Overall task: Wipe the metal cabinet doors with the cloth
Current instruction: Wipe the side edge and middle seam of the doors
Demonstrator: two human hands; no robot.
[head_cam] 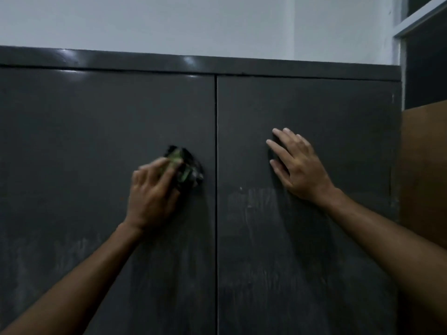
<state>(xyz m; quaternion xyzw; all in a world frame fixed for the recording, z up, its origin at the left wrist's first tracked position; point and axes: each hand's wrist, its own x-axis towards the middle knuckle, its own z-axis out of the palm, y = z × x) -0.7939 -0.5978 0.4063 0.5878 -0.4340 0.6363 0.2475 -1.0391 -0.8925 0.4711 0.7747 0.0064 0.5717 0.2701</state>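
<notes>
While left hand presses bunched cloth on left door near centre seam, right hand rests flat, fingers straight, on right door. Risk: cloth slips from loose grip; smears low on both doors missed.

Both my arms reach forward and up; my left hand has its fingers curled and blurred, my right hand is flat, fingers spread.
</notes>
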